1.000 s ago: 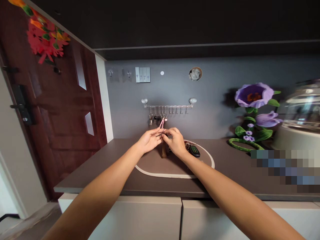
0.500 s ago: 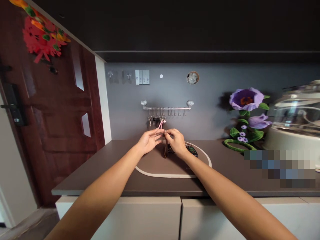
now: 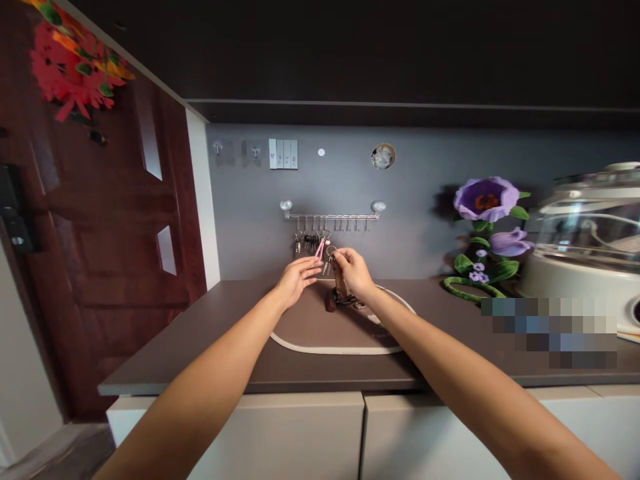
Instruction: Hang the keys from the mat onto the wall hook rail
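Observation:
Under the clear hook rail (image 3: 333, 217) on the grey wall, several keys (image 3: 299, 244) and a pink strap (image 3: 320, 250) hang from the left hooks. My right hand (image 3: 354, 272) pinches a metal key ring (image 3: 331, 251) just below the rail, with keys and a brown strap (image 3: 339, 279) dangling from it. My left hand (image 3: 299, 280) is beside it on the left, fingers apart, its fingertips near the lower end of the pink strap. Below both hands lies an oval brown mat (image 3: 320, 327) with a pale rim.
The mat is on a dark counter (image 3: 200, 347). Purple artificial flowers (image 3: 486, 200) and a white appliance with a clear cover (image 3: 580, 267) stand at the right. A dark shelf (image 3: 380, 60) hangs overhead; a red-brown door (image 3: 115, 267) is at the left.
My right hand has risen slightly, lifting the key ring and brown strap towards the hooks. My left hand has parted from it. The whole view has shifted slightly.

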`<state>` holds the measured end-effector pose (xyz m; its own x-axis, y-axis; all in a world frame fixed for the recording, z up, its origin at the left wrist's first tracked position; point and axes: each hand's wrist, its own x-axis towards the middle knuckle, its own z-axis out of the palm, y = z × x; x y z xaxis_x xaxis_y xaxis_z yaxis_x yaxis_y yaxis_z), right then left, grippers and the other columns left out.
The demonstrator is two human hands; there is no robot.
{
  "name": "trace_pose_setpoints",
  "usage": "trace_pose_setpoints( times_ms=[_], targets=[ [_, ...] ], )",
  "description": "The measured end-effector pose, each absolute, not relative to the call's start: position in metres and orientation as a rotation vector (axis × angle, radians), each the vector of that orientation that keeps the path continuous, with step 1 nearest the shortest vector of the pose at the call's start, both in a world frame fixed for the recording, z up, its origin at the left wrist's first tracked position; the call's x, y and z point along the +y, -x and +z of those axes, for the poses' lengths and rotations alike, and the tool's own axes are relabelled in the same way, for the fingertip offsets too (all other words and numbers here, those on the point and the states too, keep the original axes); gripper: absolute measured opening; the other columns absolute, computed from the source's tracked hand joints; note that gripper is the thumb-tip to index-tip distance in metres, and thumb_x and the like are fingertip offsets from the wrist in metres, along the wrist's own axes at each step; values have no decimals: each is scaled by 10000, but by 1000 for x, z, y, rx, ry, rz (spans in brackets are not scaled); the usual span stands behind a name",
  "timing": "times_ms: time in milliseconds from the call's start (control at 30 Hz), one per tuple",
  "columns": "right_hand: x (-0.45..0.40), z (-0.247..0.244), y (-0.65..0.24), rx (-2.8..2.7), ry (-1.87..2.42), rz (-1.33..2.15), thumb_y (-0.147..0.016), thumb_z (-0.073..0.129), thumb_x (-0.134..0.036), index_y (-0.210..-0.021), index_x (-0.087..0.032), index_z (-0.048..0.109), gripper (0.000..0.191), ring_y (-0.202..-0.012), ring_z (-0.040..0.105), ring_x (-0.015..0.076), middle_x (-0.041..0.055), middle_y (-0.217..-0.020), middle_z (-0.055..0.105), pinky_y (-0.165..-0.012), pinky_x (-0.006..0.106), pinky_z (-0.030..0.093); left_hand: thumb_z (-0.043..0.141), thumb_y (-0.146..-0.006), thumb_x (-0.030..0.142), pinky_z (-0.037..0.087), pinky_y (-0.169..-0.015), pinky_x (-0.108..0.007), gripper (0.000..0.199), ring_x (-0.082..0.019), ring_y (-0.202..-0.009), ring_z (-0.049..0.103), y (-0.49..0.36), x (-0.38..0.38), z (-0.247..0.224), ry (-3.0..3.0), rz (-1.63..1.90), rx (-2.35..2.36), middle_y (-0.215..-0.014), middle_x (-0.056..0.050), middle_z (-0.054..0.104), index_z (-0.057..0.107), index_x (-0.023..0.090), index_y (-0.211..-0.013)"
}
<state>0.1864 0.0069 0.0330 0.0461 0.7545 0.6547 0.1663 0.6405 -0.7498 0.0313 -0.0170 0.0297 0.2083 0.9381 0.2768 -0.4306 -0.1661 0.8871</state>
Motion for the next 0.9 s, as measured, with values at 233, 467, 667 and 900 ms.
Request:
trace_pose_setpoints(
  times_ms=[233,467,667,900],
  targets=[
    [33,54,-188,-1306,766,711,-691,541,-350,-752,-162,522,199,-527,466,75,-42,-601,521,-543,205,411,600,-668,226,416,-625,-215,160,-127,-705,604,-39,-16,23,-1260,1331,883,-841,-85,663,612,140,-802],
    [52,79,-183,-1124,713,905,-743,480,-166,-708,-152,497,40,-411,463,65,-59,-476,471,-465,205,434,562,-690,192,417,-596,-211,110,-112,-653,595,-41,-18,22,-1336,1291,962,-794,-75,655,606,134,-773],
    [67,89,-176,-1019,702,967,-757,419,-61,-657,-141,490,147,-389,470,62,-45,-440,474,-439,191,446,575,-685,206,419,-574,-200,113,-103,-649,583,-41,-16,19,-1390,1263,1006,-807,-78,651,609,130,-762],
    [79,82,-176,-928,799,943,-770,441,-79,-671,-144,493,129,-360,453,74,-43,-407,466,-403,194,437,560,-695,220,421,-556,-178,152,-98,-666,585,-41,-10,15,-1446,1231,1042,-825,-78,650,602,127,-808]
  ],
)
